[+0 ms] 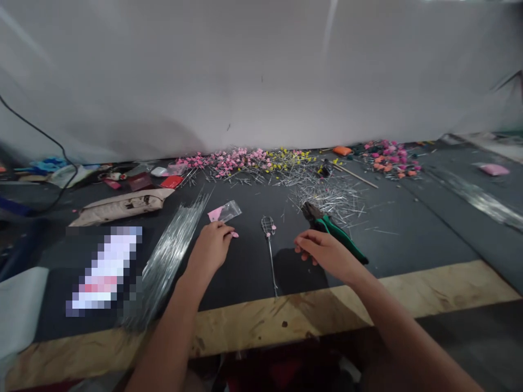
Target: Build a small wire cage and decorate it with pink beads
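Note:
My left hand (210,245) is closed in a pinch, with a small pink lump (234,234) at its fingertips. Just beyond it lies a small clear plastic bag (232,210) with pink material at one end. Between my hands, a wire piece (269,253) rests on the dark mat, its thin stem pointing toward me. Its looped, cage-like head carries a few small pink bits. My right hand (322,251) hovers right of the wire piece with fingers curled together; whatever they hold, if anything, is hidden. Green-handled pliers (341,237) lie right behind that hand.
Long thin wires (175,245) lie bundled at left, near a blurred-out bright object (106,267). Along the wall runs a heap of wire stems with pink tips (237,160) and yellow tips (290,158). Loose wires (330,198) spread behind the pliers. A wooden edge (286,321) borders the table.

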`<state>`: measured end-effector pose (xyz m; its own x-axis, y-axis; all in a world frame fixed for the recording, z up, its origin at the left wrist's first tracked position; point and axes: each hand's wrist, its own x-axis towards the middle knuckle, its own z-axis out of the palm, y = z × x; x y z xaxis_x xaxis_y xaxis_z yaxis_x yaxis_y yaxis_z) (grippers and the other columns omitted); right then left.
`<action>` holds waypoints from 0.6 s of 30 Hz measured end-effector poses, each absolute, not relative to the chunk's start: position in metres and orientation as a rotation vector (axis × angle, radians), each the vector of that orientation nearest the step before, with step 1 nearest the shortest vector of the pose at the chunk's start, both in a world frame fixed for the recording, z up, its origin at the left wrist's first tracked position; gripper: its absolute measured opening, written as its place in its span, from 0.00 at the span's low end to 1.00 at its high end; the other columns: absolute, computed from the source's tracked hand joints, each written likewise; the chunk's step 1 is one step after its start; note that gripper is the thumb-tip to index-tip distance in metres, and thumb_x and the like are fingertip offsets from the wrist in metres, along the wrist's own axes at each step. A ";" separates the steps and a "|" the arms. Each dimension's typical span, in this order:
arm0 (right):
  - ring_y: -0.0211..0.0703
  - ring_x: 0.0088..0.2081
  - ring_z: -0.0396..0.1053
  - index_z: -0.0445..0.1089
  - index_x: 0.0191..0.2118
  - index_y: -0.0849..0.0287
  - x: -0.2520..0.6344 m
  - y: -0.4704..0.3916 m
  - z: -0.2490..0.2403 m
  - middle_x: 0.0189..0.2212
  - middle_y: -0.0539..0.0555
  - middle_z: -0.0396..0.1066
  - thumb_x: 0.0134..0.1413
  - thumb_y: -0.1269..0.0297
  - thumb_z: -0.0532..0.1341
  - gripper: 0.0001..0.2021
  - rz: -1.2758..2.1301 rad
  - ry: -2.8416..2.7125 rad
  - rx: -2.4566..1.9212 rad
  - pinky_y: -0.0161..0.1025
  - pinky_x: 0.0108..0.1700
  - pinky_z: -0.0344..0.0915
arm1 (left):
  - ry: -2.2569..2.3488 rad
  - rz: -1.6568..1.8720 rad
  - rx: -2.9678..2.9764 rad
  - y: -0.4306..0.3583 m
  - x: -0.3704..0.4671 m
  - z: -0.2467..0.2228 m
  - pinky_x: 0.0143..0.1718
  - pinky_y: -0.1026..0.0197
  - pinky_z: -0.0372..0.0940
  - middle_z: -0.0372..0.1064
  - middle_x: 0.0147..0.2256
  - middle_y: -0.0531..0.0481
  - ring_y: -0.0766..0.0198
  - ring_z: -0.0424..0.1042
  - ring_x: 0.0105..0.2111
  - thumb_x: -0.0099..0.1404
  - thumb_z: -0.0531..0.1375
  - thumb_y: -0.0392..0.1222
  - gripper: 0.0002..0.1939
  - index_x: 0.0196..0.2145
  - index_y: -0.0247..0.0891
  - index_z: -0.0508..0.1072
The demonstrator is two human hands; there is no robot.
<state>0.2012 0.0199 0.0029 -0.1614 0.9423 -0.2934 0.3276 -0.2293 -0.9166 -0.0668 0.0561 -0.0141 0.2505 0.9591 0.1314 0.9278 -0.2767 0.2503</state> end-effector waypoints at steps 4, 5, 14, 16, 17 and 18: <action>0.36 0.26 0.64 0.68 0.30 0.58 0.202 0.019 0.001 0.27 0.51 0.69 0.51 0.56 0.55 0.11 1.419 -1.476 -1.534 0.31 0.22 0.54 | 1.763 0.409 2.356 0.055 -0.069 -0.013 0.48 0.54 0.59 0.68 0.43 0.42 0.56 0.67 0.43 0.63 0.50 0.37 0.15 0.41 0.36 0.74; 0.36 0.27 0.64 0.68 0.30 0.58 0.202 0.019 0.002 0.27 0.51 0.69 0.51 0.56 0.55 0.11 1.424 -1.475 -1.536 0.31 0.23 0.54 | 1.754 0.408 2.345 0.055 -0.069 -0.013 0.48 0.54 0.59 0.68 0.44 0.42 0.56 0.66 0.44 0.63 0.50 0.37 0.15 0.42 0.37 0.74; 0.37 0.27 0.65 0.68 0.33 0.58 0.188 0.014 0.002 0.27 0.51 0.69 0.52 0.56 0.55 0.11 1.444 -1.510 -1.504 0.32 0.24 0.57 | 1.700 0.531 2.166 0.042 -0.049 -0.001 0.43 0.55 0.62 0.72 0.37 0.45 0.58 0.69 0.40 0.62 0.51 0.41 0.12 0.36 0.37 0.74; 0.38 0.28 0.65 0.69 0.35 0.57 0.181 0.010 0.002 0.25 0.50 0.68 0.51 0.58 0.57 0.10 1.444 -1.524 -1.462 0.32 0.26 0.59 | 1.582 0.609 2.011 0.030 -0.034 0.004 0.38 0.58 0.64 0.73 0.36 0.48 0.61 0.71 0.36 0.63 0.51 0.41 0.11 0.37 0.40 0.73; 0.38 0.29 0.66 0.69 0.36 0.57 0.177 0.007 0.003 0.25 0.49 0.68 0.51 0.59 0.57 0.09 1.449 -1.523 -1.434 0.32 0.27 0.59 | 1.483 0.634 1.937 0.023 -0.027 0.005 0.37 0.59 0.65 0.73 0.36 0.50 0.62 0.71 0.35 0.62 0.52 0.41 0.11 0.37 0.41 0.72; 0.37 0.30 0.66 0.69 0.37 0.57 0.173 0.006 0.004 0.26 0.49 0.68 0.50 0.59 0.58 0.09 1.461 -1.517 -1.402 0.33 0.29 0.60 | 1.386 0.661 1.871 0.017 -0.020 0.007 0.38 0.60 0.65 0.74 0.35 0.51 0.63 0.72 0.36 0.62 0.53 0.41 0.10 0.37 0.42 0.72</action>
<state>0.1730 0.0056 0.0044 -0.2601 0.9359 -0.2373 0.2725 -0.1646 -0.9480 -0.0196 0.0170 0.0066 0.2957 0.9553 -0.0085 0.5948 -0.1771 0.7841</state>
